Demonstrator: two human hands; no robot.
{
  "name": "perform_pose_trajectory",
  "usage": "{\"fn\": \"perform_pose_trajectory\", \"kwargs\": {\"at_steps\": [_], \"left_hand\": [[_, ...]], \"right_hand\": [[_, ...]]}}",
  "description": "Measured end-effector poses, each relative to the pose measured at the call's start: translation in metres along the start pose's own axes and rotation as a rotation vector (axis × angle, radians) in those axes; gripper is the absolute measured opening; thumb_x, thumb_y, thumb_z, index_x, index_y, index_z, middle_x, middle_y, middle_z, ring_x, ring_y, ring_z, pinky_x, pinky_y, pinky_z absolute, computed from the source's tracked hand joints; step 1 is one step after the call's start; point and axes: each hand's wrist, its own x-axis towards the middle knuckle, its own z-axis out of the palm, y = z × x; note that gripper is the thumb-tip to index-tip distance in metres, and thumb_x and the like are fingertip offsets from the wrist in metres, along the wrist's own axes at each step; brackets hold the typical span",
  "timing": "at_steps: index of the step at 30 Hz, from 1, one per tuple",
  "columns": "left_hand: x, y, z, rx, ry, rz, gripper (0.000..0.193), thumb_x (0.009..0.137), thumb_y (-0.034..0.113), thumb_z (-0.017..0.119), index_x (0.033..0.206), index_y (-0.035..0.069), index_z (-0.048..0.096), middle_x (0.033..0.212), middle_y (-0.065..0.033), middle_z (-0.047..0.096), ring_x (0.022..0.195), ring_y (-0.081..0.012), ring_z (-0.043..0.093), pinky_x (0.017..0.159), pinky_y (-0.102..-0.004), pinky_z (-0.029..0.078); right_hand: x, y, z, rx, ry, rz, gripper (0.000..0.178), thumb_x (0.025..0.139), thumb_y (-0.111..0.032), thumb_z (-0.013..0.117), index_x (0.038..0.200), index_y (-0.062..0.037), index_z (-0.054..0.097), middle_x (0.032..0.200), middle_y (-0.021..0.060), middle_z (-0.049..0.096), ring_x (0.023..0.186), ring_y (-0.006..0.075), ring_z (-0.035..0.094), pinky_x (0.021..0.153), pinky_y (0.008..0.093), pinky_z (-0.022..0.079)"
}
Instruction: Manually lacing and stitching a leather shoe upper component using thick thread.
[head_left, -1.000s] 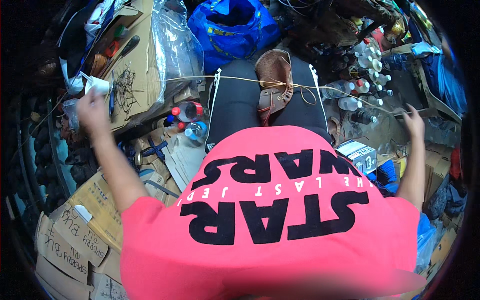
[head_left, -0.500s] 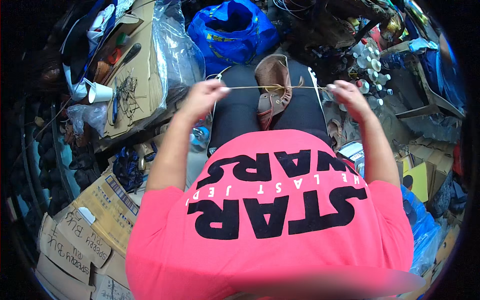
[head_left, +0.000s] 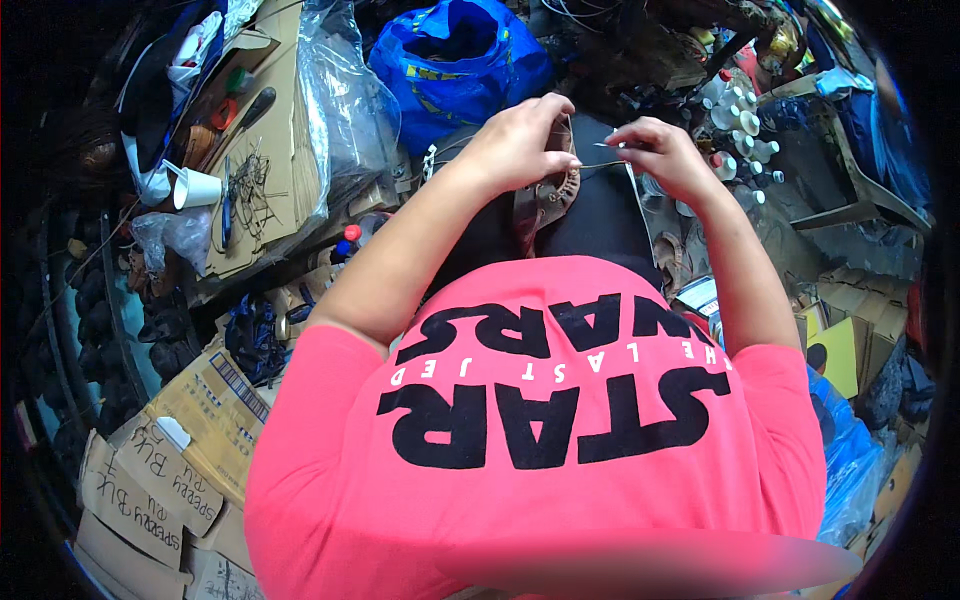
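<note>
A brown leather shoe (head_left: 548, 208) lies between my thighs, on my dark trousers (head_left: 597, 225). My left hand (head_left: 515, 148) is closed over its upper end, thumb at the stitched edge, hiding much of the opening. A tan thread (head_left: 602, 164) runs taut from that edge to my right hand (head_left: 660, 158), just to the right of the shoe. The right fingers are pinched on the thread. A thin pale sliver (head_left: 606, 145) sticks out from these fingers toward the shoe; what it is I cannot tell.
A blue bag (head_left: 455, 70) stands beyond my knees. Cardboard at the left bears a white cup (head_left: 196, 187), a dark-handled tool (head_left: 258, 107) and tangled wire (head_left: 250, 195). Several bottles (head_left: 740, 120) stand at the right. Flattened boxes (head_left: 215, 415) lie at the lower left.
My hands were wide apart, pulling the thread taut across the shoe. The left hand has moved right onto the shoe; the right hand has come inward, closer to it.
</note>
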Motion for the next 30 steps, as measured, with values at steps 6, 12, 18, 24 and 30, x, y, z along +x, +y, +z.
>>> {"fn": "perform_pose_trajectory", "kwargs": {"at_steps": [6,12,18,24,30], "left_hand": [[0.027,-0.02,0.007,-0.296,-0.353,-0.316,0.051,0.066,0.024,0.082,0.102,0.002,0.054,0.088,-0.0098,0.064,0.085,-0.0194,0.062,0.077,-0.0316,0.048],[0.015,-0.04,0.021,-0.335,-0.104,-0.281,0.036,0.071,0.027,0.08,0.088,0.001,0.062,0.079,-0.0046,0.064,0.075,-0.0122,0.058,0.072,-0.0282,0.047],[0.019,-0.045,0.023,-0.626,-0.415,-0.285,0.018,0.079,0.016,0.073,0.083,0.002,0.064,0.08,-0.0022,0.066,0.075,-0.0083,0.06,0.07,-0.0243,0.048],[0.011,-0.051,0.028,-0.972,-0.383,-0.389,0.013,0.079,0.012,0.072,0.085,0.003,0.066,0.08,-0.0027,0.066,0.074,-0.0092,0.061,0.07,-0.0236,0.049],[0.01,-0.058,0.024,-0.816,-0.419,-0.321,0.021,0.081,0.018,0.071,0.095,0.002,0.069,0.088,-0.0023,0.063,0.082,-0.0104,0.059,0.077,-0.0251,0.046]], "right_hand": [[0.023,0.006,0.011,-0.089,-0.074,-0.07,0.013,0.075,-0.005,0.07,0.088,-0.0062,0.068,0.084,0.0046,0.058,0.079,0.0147,0.059,0.072,0.027,0.048],[0.028,0.015,0.013,-0.065,-0.109,-0.059,0.012,0.075,-0.006,0.071,0.087,-0.0075,0.069,0.084,0.0047,0.057,0.08,0.0149,0.059,0.073,0.0268,0.048],[0.031,0.013,0.014,-0.135,-0.168,-0.155,0.012,0.075,-0.006,0.071,0.086,-0.0091,0.069,0.083,0.0054,0.058,0.08,0.0185,0.06,0.072,0.029,0.049],[0.03,0.01,0.02,-0.134,-0.196,-0.188,0.013,0.074,-0.007,0.071,0.086,-0.0105,0.07,0.081,0.0053,0.059,0.079,0.0192,0.061,0.072,0.0294,0.049],[0.018,0.013,0.032,-0.135,-0.067,-0.212,0.014,0.074,-0.009,0.071,0.087,-0.0122,0.07,0.082,0.0066,0.062,0.078,0.0221,0.063,0.07,0.0316,0.05]]}}
